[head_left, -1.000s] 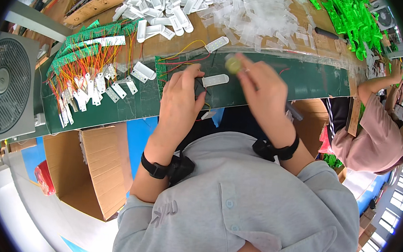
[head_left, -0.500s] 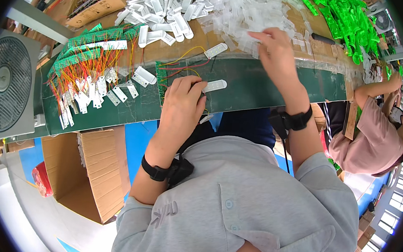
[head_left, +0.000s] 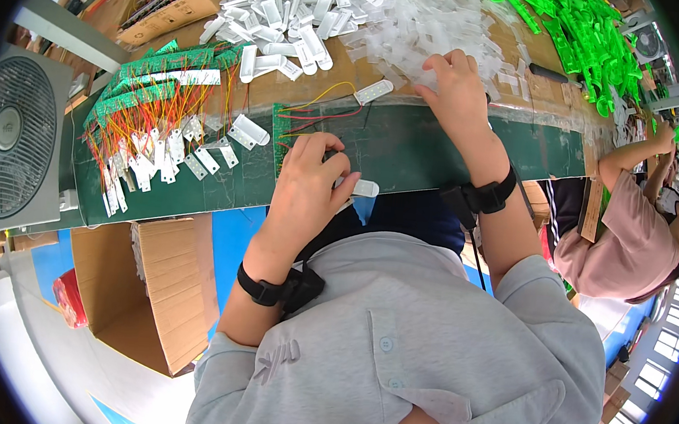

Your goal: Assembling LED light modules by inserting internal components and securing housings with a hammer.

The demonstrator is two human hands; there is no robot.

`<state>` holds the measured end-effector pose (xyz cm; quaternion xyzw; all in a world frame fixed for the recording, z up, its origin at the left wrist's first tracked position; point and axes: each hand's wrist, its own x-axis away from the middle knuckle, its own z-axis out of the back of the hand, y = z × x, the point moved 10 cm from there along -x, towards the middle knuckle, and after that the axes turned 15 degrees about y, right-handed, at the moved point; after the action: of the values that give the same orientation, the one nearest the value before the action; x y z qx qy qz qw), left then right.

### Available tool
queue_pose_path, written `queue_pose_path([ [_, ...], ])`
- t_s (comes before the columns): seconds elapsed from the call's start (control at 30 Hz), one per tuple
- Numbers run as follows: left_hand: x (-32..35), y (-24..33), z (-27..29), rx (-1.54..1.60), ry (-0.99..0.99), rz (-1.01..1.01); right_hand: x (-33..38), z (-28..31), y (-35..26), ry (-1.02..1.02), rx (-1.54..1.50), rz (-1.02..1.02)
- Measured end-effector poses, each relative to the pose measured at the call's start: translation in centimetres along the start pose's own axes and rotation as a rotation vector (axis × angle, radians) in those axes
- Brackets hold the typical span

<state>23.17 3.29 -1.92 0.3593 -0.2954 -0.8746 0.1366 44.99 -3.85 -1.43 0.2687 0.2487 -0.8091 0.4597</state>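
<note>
Bright, even daylight fills the scene; the strongest light comes from the windows (head_left: 678, 318) at the right rim, which are washed out to white. Shadows are soft, and darkest under the green bench edge (head_left: 408, 150). The fisheye bends that edge into an arc, with a black border beyond it. The clear plastic pile (head_left: 435, 16) above it glares pale and loses detail.
</note>
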Motion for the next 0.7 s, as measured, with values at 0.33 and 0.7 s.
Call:
queue_pose_path([
  [0.33,0.0,-1.1,-0.2,0.003,-0.015,0.035,0.4,0.8,0.9,0.034,0.084,-0.019],
  [0.7,-1.2,-1.5,0.2,0.037,-0.04,0.005,2.8,1.1,-7.4,-0.011,-0.615,0.162],
])
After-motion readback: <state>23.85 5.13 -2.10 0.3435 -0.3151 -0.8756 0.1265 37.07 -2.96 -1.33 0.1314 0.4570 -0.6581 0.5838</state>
